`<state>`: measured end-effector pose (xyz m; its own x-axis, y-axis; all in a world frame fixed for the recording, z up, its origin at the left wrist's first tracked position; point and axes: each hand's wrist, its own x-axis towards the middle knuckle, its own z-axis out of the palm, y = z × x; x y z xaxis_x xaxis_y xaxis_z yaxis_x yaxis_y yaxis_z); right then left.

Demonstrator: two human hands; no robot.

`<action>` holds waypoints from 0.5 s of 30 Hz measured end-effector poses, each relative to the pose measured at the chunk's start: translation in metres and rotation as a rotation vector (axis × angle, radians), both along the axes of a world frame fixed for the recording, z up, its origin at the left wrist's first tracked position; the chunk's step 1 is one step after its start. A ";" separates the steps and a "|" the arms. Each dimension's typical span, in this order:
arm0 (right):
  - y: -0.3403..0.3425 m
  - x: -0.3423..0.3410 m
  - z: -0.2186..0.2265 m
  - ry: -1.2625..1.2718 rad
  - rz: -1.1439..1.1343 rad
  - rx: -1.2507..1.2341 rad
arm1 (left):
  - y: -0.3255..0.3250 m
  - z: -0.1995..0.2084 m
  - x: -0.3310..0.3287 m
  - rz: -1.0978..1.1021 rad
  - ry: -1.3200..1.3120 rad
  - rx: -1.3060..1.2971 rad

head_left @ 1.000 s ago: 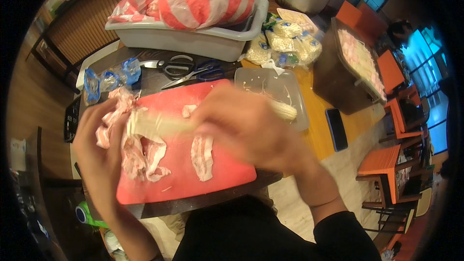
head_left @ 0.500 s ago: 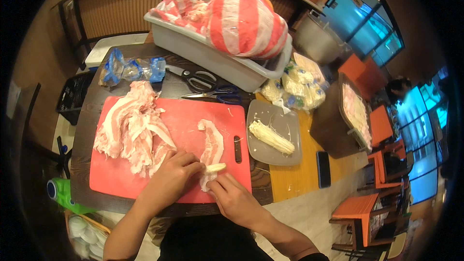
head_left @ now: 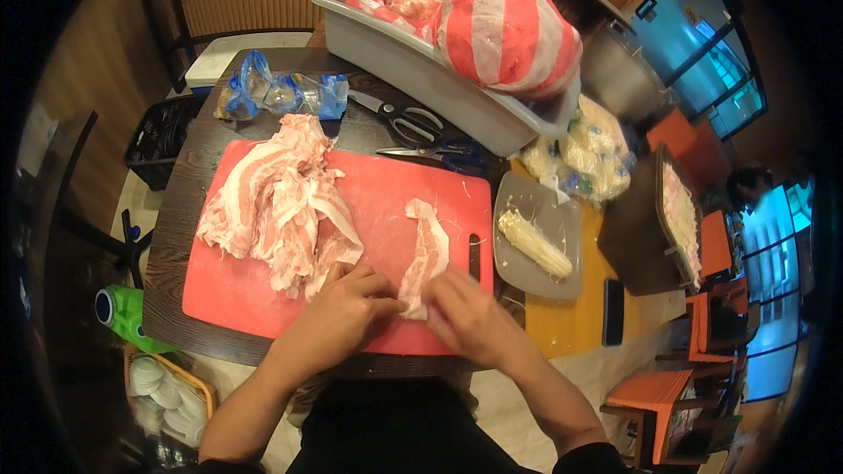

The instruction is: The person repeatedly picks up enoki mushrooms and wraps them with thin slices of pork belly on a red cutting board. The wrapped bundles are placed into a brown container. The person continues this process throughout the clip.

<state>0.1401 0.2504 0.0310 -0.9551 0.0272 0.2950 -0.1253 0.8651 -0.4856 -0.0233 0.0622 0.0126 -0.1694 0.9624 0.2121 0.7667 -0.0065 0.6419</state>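
A thin strip of raw pork belly (head_left: 426, 246) lies lengthwise on the red cutting board (head_left: 263, 309). My left hand (head_left: 351, 305) pinches the left side of its near end, and my right hand (head_left: 467, 312) has curled fingers at the right side. The fingers cover most of that folded end, so what lies inside it is hidden. Left of the strip sits a large pile of sliced pork belly (head_left: 281, 202). A bunch of enoki mushrooms (head_left: 534, 246) rests on a grey plate (head_left: 518, 191) to the board's right.
Behind the board lie two pairs of scissors (head_left: 413, 125) and blue-printed plastic packaging (head_left: 285, 95). A grey tub (head_left: 421, 70) holds a red-and-white striped bag (head_left: 509, 26). On the right are wrapped mushroom packs (head_left: 588, 158), a dark container of meat (head_left: 641, 219) and a phone (head_left: 613, 312).
The pale mushroom piece at the strip's near end has gone out of sight under the meat and fingers. The head view has shifted, moving the whole scene slightly right and up.
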 end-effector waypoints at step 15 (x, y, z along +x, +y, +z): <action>0.001 0.017 -0.008 0.072 -0.122 -0.296 | 0.039 0.006 -0.004 -0.149 0.343 -0.055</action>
